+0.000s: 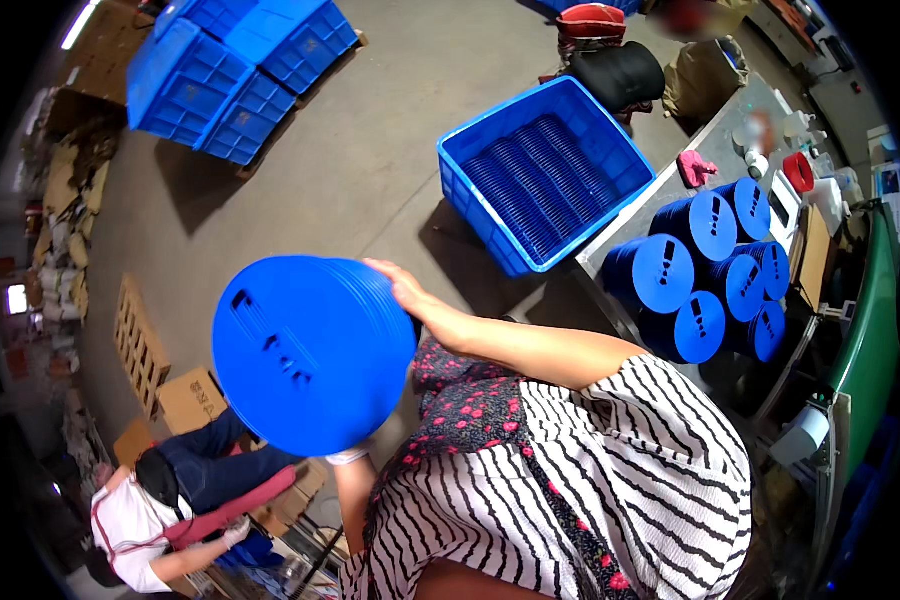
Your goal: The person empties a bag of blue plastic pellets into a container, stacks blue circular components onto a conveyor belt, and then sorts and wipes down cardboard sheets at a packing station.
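A thick stack of blue round plastic discs [300, 350] is held up in front of my body, tilted so its flat face with small cut-out slots shows. My right hand [415, 300] presses against the ridged side of the stack, fingers wrapped on its edge. Below, my left hand [348, 456] supports the stack; only a bit of it with a pale cuff or glove shows, and its fingers are hidden behind the discs.
A blue crate [530, 255] with rows of discs stands beside a metal table [610, 230]. Several disc stacks [665, 275] lie on that table. Blue crates [210, 90] sit on a pallet at the upper left. Another person [160, 510] works at the lower left, near a wooden pallet [138, 345].
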### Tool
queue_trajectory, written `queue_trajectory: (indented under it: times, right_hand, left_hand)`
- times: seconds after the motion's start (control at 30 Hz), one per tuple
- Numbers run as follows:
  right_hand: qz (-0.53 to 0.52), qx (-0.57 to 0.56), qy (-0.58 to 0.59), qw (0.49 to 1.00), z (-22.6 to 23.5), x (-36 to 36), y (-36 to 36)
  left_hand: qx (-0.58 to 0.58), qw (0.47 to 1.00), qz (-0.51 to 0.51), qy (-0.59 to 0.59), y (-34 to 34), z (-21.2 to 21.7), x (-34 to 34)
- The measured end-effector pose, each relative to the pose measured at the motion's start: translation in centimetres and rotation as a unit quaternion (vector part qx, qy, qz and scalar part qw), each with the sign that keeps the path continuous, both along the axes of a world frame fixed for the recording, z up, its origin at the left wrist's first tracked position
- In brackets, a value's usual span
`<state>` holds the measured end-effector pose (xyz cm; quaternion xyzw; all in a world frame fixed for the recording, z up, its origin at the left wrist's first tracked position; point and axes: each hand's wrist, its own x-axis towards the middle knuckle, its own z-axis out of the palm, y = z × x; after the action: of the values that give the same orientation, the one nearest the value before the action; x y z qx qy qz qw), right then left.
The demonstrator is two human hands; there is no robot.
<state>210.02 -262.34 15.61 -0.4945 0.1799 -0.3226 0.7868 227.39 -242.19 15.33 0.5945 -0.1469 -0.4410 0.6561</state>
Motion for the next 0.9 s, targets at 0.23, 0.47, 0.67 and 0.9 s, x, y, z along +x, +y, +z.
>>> queue_trajectory:
  times: [0.23, 0.47, 0.67, 0.9]
  right_hand:
    - [-0.04, -0.041, 0.011, 0.998, -3.3, 3.6, -9.0]
    - [-0.21, -0.002, -0.025, 0.977, -9.3, -6.0, -11.3]
    - [-0.273, 0.017, -0.032, 0.961, -5.9, -9.6, -10.2]
    - [-0.325, -0.04, -0.068, 0.943, -0.7, -16.2, -11.3]
  left_hand:
    - [0.046, 0.999, -0.001, -0.011, -6.5, -1.4, 4.1]
    - [0.091, 0.991, -0.095, -0.023, -15.4, -2.2, -1.6]
    - [0.09, 0.982, -0.164, -0.03, -16.8, 1.9, -3.7]
    - [0.042, 0.962, -0.266, -0.044, -22.1, 7.7, -6.7]
